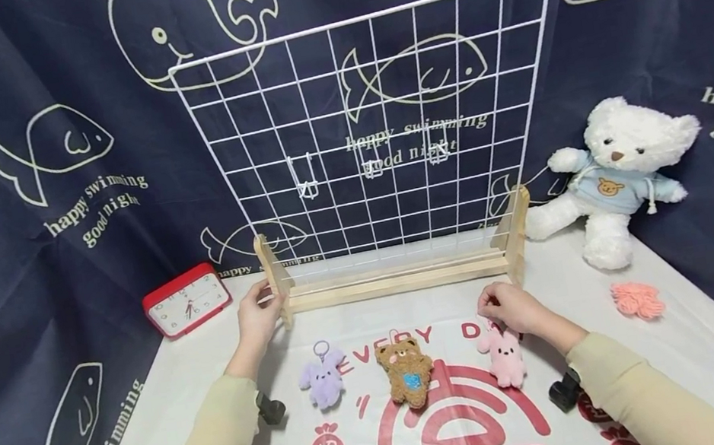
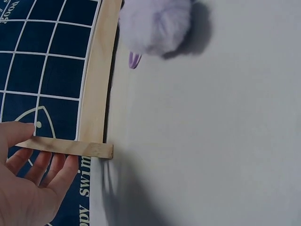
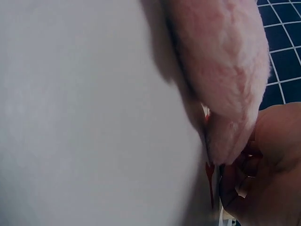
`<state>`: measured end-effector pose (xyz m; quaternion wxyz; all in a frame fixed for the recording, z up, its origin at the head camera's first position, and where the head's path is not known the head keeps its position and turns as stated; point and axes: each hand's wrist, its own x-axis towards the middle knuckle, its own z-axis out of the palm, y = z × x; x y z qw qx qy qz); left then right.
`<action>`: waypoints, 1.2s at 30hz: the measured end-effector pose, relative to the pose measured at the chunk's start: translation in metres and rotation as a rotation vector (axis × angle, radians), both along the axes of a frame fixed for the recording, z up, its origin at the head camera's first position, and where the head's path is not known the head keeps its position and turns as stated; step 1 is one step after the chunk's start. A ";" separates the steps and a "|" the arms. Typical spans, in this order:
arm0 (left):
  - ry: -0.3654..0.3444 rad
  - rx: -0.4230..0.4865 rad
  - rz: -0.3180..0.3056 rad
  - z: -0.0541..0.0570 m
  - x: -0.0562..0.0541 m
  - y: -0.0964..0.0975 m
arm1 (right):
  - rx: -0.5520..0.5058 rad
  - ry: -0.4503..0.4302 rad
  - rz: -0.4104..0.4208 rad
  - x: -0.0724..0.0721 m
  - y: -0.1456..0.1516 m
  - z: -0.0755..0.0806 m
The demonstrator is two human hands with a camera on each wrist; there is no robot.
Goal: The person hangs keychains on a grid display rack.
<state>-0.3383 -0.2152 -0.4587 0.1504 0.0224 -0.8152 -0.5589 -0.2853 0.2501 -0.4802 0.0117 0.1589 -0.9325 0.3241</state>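
Pink toy [image 1: 507,365], three o'clock from the brown bear [image 1: 407,370]: right hand [image 1: 513,305] pinched its top; left hand [image 1: 260,315] gripped the stand [image 1: 394,287], which tugging might have tipped.

A pale wooden stand [image 1: 397,286] holds a white wire grid [image 1: 376,58] upright, rising beyond and between the two hands. Its left end support [image 1: 272,266] is gripped between the thumb and fingers of the left hand [image 1: 260,318]; its right end support [image 1: 518,237] stands just beyond the right hand [image 1: 511,307]. Three white hooks [image 1: 308,191] hang mid-grid, to the left hand's upper right. A fluffy pink plush toy [image 1: 505,360], face up with small dark eyes, is pinched at its head end by the right hand, legs toward the person.
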 end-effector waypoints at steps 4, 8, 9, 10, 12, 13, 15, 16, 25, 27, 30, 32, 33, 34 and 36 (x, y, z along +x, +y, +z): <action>-0.011 0.015 -0.022 0.000 0.002 -0.001 | -0.023 0.004 -0.006 0.003 0.001 0.002; -0.018 0.021 -0.030 0.002 0.004 -0.001 | -0.057 0.025 -0.040 0.004 0.002 0.005; -0.018 0.024 -0.030 0.002 0.004 -0.001 | -0.061 0.034 -0.046 0.005 0.002 0.006; -0.017 0.024 -0.031 0.002 0.004 -0.001 | -0.069 0.042 -0.049 0.005 0.002 0.006; -0.012 0.024 -0.033 0.002 0.004 0.000 | -0.086 0.065 -0.045 0.005 0.003 0.008; -0.010 0.024 -0.033 0.002 0.004 0.000 | -0.097 0.076 -0.040 0.005 0.003 0.008; -0.007 0.018 -0.030 0.001 0.003 0.000 | -0.108 0.104 -0.030 0.006 0.003 0.010; -0.006 0.016 -0.029 0.000 0.003 -0.001 | -0.113 0.115 -0.026 0.006 0.003 0.011; -0.009 0.022 -0.039 -0.001 0.003 -0.001 | -0.133 0.155 0.003 0.011 0.001 0.023; -0.011 0.016 -0.041 -0.001 0.002 -0.001 | -0.153 0.146 0.018 0.011 0.001 0.027; -0.012 0.017 -0.043 -0.002 0.002 -0.002 | -0.180 0.140 0.042 0.011 0.001 0.033; -0.014 0.023 -0.044 -0.002 0.002 -0.002 | -0.187 0.147 0.051 0.012 0.001 0.038; -0.015 0.029 -0.044 -0.002 0.002 -0.002 | -0.191 0.154 0.052 0.012 0.000 0.041; -0.014 0.029 -0.044 -0.003 0.002 -0.002 | -0.194 0.163 0.054 0.013 0.000 0.044; -0.012 0.031 -0.043 -0.003 0.002 -0.002 | -0.206 0.176 0.052 0.015 -0.001 0.050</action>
